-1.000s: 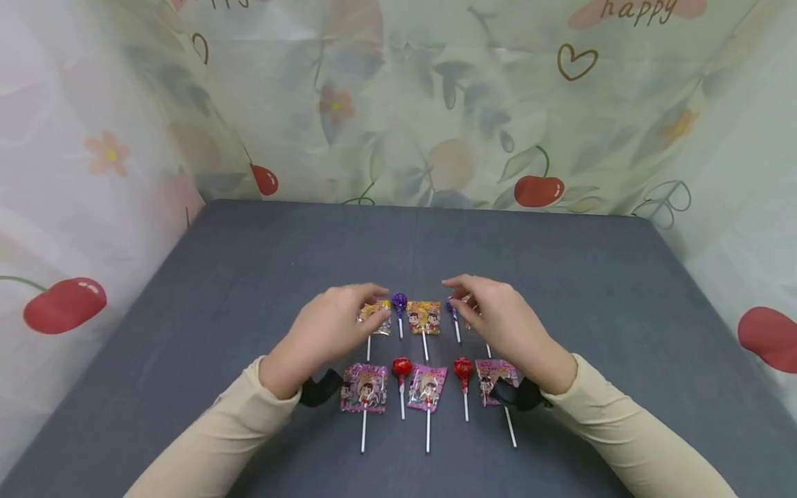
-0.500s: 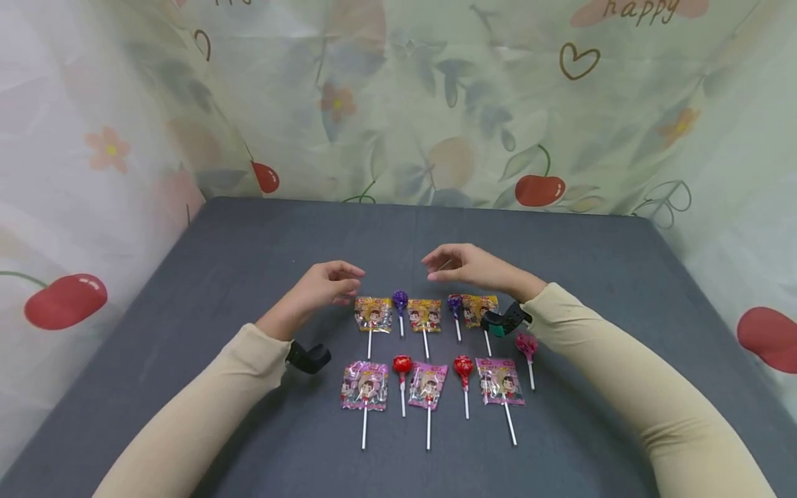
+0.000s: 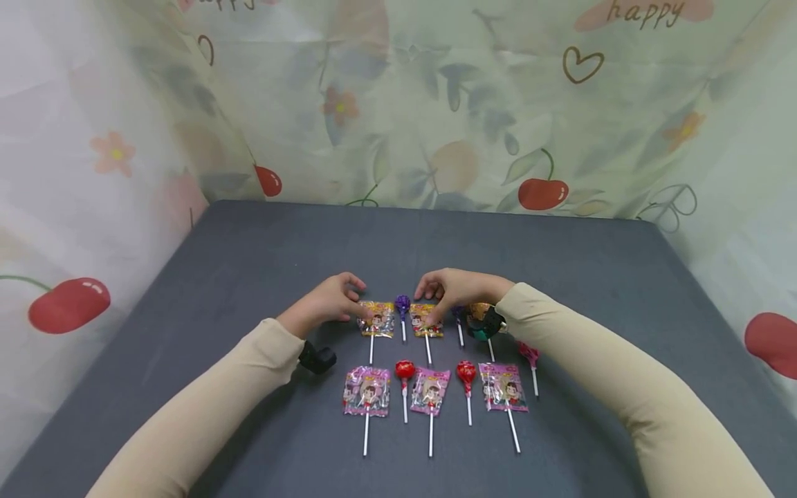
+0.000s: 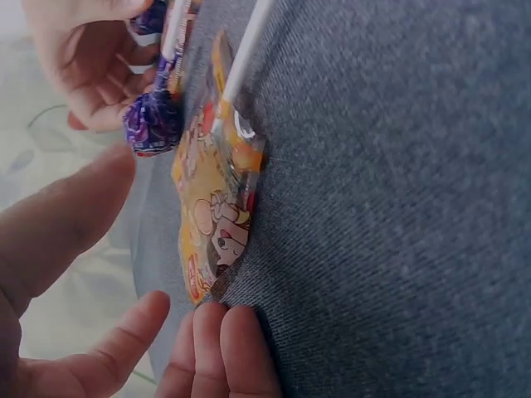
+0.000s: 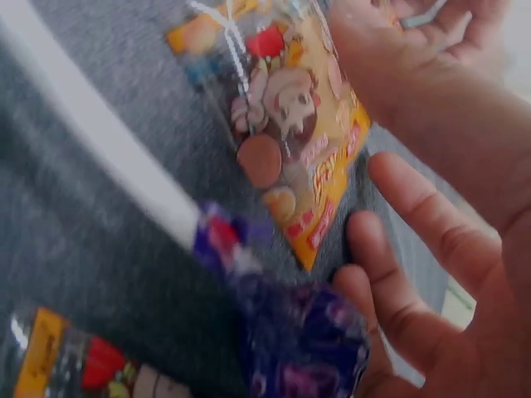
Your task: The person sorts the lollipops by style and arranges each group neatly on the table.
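Observation:
My left hand (image 3: 330,302) is at the left yellow-wrapped lollipop (image 3: 376,319), its thumb over the wrapper. In the left wrist view the fingers (image 4: 245,352) are apart round the flat packet (image 4: 214,215), gripping nothing. My right hand (image 3: 457,287) reaches over the middle yellow-wrapped lollipop (image 3: 426,321); the thumb overlaps its wrapper and the other fingers lie beyond its far edge. The right wrist view has these fingers (image 5: 415,199) spread beside the packet (image 5: 290,124); whether the thumb touches it I cannot tell. Purple ball lollipops (image 3: 402,304) lie between the yellow ones.
A nearer row holds pink-wrapped flat lollipops (image 3: 367,393) and red ball lollipops (image 3: 405,370). A pink ball lollipop (image 3: 530,354) lies right, beside the right sleeve. The third yellow lollipop (image 3: 478,311) is partly behind the right wrist camera. Printed curtains surround the dark table (image 3: 299,242).
Both hands went from above the back row to beyond it, then came down again. The right hand now sits farther left, at the middle yellow lollipop. The lollipops keep their places.

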`<state>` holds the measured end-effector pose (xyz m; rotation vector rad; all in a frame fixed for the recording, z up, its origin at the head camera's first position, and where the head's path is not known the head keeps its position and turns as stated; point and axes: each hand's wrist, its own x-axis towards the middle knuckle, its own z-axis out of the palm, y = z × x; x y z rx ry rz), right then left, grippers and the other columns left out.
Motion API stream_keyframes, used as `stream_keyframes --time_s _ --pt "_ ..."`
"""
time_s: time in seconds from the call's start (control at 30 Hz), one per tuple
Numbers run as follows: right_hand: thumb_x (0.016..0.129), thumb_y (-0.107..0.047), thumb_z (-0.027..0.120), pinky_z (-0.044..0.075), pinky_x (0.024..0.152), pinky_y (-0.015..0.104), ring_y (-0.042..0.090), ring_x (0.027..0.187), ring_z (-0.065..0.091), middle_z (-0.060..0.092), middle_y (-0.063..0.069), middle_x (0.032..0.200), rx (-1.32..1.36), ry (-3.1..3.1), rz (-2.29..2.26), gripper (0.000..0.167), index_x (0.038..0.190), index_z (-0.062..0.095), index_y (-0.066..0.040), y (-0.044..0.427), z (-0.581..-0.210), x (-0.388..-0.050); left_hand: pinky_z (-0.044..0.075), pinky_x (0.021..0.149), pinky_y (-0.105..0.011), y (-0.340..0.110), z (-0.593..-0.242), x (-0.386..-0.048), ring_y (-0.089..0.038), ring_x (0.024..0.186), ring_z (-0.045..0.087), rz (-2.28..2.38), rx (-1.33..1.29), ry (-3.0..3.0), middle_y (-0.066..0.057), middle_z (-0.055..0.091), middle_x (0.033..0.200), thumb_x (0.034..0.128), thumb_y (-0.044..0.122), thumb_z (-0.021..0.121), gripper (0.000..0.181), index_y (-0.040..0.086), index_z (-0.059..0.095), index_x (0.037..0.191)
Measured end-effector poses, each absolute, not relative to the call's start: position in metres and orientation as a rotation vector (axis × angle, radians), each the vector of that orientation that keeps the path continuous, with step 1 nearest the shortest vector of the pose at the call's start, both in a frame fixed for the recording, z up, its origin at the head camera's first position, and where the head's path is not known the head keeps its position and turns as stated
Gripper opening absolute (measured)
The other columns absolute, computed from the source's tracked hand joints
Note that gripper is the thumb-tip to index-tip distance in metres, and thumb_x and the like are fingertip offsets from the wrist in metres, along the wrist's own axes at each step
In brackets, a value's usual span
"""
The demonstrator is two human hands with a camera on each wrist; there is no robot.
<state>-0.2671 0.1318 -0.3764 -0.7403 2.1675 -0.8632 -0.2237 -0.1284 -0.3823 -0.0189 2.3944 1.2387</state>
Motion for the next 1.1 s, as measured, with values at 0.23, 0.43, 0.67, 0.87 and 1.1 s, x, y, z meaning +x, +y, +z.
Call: stream_keyframes --time_s 0.23,0.43,0.67,0.87,1.1 --pt "0.076 -0.017 0.083 0.038 0.074 0.030 0.019 0.086 0.043 0.051 0.009 0.103 -0.709 2.222 -0.815 0.046 0.113 0.059 -0.006 0.127 -0.380 -0.265 0.046 0.072 -0.030 -0.121 -0.380 -0.222 -0.023 0.089 0.054 1.006 0.068 2.516 -0.015 0.053 0.115 0.0709 0.018 0.087 0.060 0.007 0.053 0.120" --pt "0.074 -0.017 0.085 0.037 0.074 0.031 0.021 0.089 0.043 0.050 0.009 0.099 -0.715 2.270 -0.805 0.044 0.109 0.060 -0.007 0.124 -0.383 -0.262 0.042 0.074 -0.033 -0.117 -0.383 -0.222 -0.024 0.090 0.051 0.836 0.161 2.639 -0.014 0.054 0.106 0.0676 0.019 0.089 0.053 0.008 0.058 0.109" --pt "0.075 -0.017 0.084 0.037 0.075 0.031 0.020 0.090 0.043 0.050 0.008 0.099 -0.699 2.279 -0.782 0.043 0.108 0.059 -0.008 0.122 -0.383 -0.262 0.039 0.068 -0.030 -0.113 -0.385 -0.223 -0.022 0.084 0.049 0.735 0.199 2.679 -0.010 0.052 0.097 0.0673 0.018 0.089 0.045 0.007 0.058 0.099" --pt "0.074 -0.016 0.085 0.037 0.076 0.031 0.020 0.090 0.043 0.050 0.008 0.100 -0.704 2.290 -0.758 0.042 0.107 0.059 -0.008 0.122 -0.383 -0.262 0.040 0.068 -0.031 -0.111 -0.386 -0.221 -0.022 0.086 0.050 0.725 0.194 2.680 -0.011 0.053 0.100 0.0678 0.018 0.088 0.043 0.007 0.059 0.097" --pt "0.074 -0.013 0.085 0.037 0.075 0.031 0.021 0.091 0.042 0.048 0.009 0.101 -0.671 2.286 -0.766 0.042 0.107 0.058 -0.007 0.119 -0.379 -0.260 0.040 0.070 -0.032 -0.108 -0.382 -0.219 -0.023 0.090 0.048 0.722 0.150 2.679 -0.012 0.050 0.106 0.0691 0.017 0.088 0.042 0.008 0.058 0.098"
